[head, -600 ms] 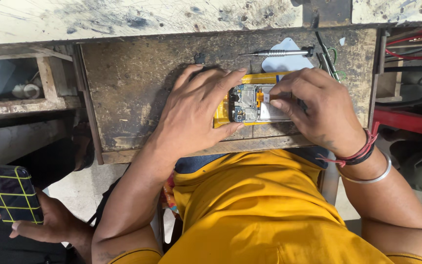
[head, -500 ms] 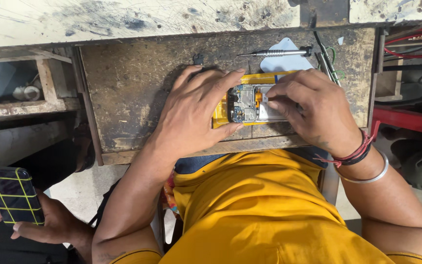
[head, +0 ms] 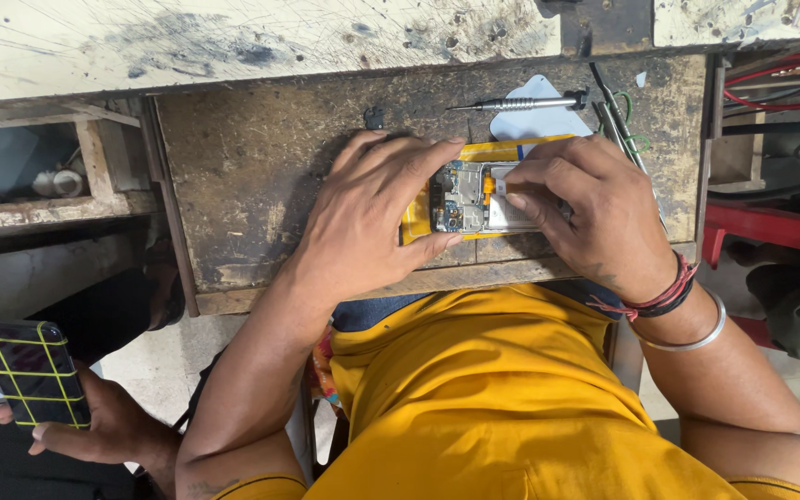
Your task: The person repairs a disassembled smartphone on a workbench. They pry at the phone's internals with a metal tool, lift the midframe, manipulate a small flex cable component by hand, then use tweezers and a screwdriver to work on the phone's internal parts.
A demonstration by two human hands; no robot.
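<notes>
An opened phone (head: 474, 196), circuit boards bare, lies near the front edge of a worn wooden bench (head: 261, 176), its long axis parallel to that edge, on a yellow pad (head: 416, 222). The left hand (head: 372, 218) cups its left end, fingers spread; the right hand (head: 594, 208) pinches its right end with curled fingers. A screwdriver (head: 520, 104) lies behind, on a white card (head: 534, 120). At lower left, another person's hand (head: 94, 426) holds a dark, yellow-gridded phone (head: 34, 370).
</notes>
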